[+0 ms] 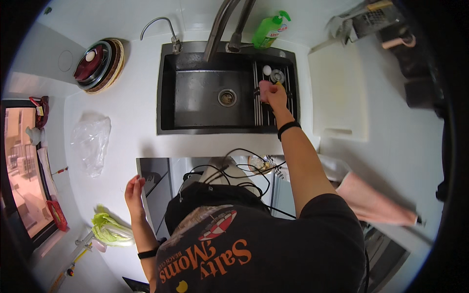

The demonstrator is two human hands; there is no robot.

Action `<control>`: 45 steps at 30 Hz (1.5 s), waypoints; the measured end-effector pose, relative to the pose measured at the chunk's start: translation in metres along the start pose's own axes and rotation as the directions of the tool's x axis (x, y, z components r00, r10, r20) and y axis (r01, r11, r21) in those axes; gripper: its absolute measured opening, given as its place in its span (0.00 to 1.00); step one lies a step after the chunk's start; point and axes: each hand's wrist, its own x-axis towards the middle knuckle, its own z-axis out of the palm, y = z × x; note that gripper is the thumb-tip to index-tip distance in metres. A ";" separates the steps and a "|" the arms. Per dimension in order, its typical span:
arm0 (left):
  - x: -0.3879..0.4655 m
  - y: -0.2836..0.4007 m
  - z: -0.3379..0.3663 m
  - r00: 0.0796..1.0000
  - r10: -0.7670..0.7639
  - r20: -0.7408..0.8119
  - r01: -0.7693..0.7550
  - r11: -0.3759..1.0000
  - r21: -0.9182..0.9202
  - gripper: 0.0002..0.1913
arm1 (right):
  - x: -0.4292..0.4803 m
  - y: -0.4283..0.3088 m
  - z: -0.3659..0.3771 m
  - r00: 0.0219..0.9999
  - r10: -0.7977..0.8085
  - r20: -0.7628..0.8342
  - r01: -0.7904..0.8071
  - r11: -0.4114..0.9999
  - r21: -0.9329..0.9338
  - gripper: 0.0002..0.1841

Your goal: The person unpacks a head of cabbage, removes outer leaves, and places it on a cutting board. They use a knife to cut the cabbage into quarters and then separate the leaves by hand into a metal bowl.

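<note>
My right hand (277, 98) reaches over the rack at the right side of the dark sink (205, 117). Its fingers close on a pink item (264, 91), perhaps a sponge or a cloth. A small patch of yellow shows beside the fingertips. Just beyond them, a white egg (267, 70) and a small round, shiny dish (277, 76) rest on the black roll-up rack (258, 116). My left hand (135, 192) hangs at the counter's edge with its fingers loosely bent, and I see nothing in it. A Chinese cabbage (111, 231) lies nearby on the counter.
A faucet (216, 33) arches over the sink, beside a green pump bottle (270, 32). Stacked lids and trays (93, 69) at the left carry another egg (90, 56). A plastic bag (93, 141) lies on the counter. At the right are a white board (339, 95) and a pink towel (377, 201).
</note>
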 end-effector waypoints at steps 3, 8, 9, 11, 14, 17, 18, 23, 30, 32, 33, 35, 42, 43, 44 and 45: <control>-0.022 0.008 0.023 0.994 -0.098 -0.051 0.100 0.994 0.045 0.17 | 0.047 -0.020 0.004 0.975 0.204 0.085 -0.213 0.971 0.110 0.23; -0.050 0.024 0.050 0.992 -0.096 -0.082 0.106 0.986 0.125 0.17 | 0.103 -0.006 0.017 0.998 0.062 0.017 -0.062 0.998 -0.013 0.33; -0.054 0.029 0.053 0.990 -0.096 -0.106 0.111 0.984 0.137 0.17 | 0.118 -0.001 0.026 0.999 0.031 0.027 -0.030 0.999 -0.029 0.34; -0.058 0.035 0.058 0.982 -0.105 -0.159 0.129 0.981 0.146 0.17 | 0.142 0.018 0.038 0.998 -0.069 0.005 0.065 0.915 -0.398 0.33; -0.058 0.040 0.063 0.982 -0.068 -0.175 0.094 0.985 0.147 0.18 | 0.152 0.037 0.048 0.952 -0.298 -0.065 0.239 0.861 -0.449 0.27; -0.061 0.041 0.064 0.976 -0.047 -0.211 0.079 0.987 0.143 0.17 | 0.147 0.033 0.042 0.955 -0.294 -0.041 0.248 0.865 -0.436 0.28; -0.063 0.041 0.064 0.973 -0.048 -0.225 0.083 0.985 0.149 0.17 | 0.143 0.029 0.037 0.935 -0.349 -0.055 0.294 0.855 -0.428 0.31; -0.061 0.037 0.067 0.968 -0.068 -0.243 0.098 0.989 0.112 0.17 | 0.147 0.011 0.030 0.998 -0.045 0.033 0.054 0.926 -0.374 0.37; -0.062 0.020 0.051 0.957 -0.113 -0.268 0.116 0.993 -0.005 0.18 | 0.103 0.015 0.018 0.994 -0.062 0.091 0.074 0.987 -0.141 0.35; -0.065 0.011 0.041 0.954 -0.105 -0.282 0.096 0.994 -0.043 0.18 | 0.076 0.019 0.017 0.991 -0.031 0.130 0.050 0.988 -0.147 0.34; -0.068 0.005 0.035 0.950 -0.105 -0.293 0.087 0.994 -0.073 0.17 | 0.063 0.021 0.019 0.986 -0.015 0.167 0.035 0.993 -0.117 0.33; -0.071 -0.004 0.019 0.954 -0.068 -0.293 0.036 0.993 -0.114 0.15 | 0.038 0.026 0.031 0.972 -0.149 0.180 0.145 0.989 0.031 0.29; -0.077 -0.041 -0.061 0.959 -0.010 -0.283 -0.051 0.977 -0.208 0.14 | -0.077 -0.053 0.097 0.811 -0.338 0.477 0.119 0.895 0.431 0.21; -0.076 -0.044 -0.075 0.961 -0.012 -0.277 -0.049 0.975 -0.215 0.14 | -0.105 -0.081 0.104 0.719 -0.425 0.550 0.106 0.849 0.518 0.20; -0.075 -0.047 -0.088 0.960 -0.021 -0.280 -0.045 0.973 -0.226 0.14 | -0.133 -0.111 0.116 0.693 -0.461 0.554 0.145 0.842 0.520 0.19; -0.077 -0.051 -0.100 0.960 0.009 -0.279 -0.073 0.972 -0.222 0.14 | -0.162 -0.138 0.123 0.621 -0.523 0.584 0.147 0.809 0.568 0.19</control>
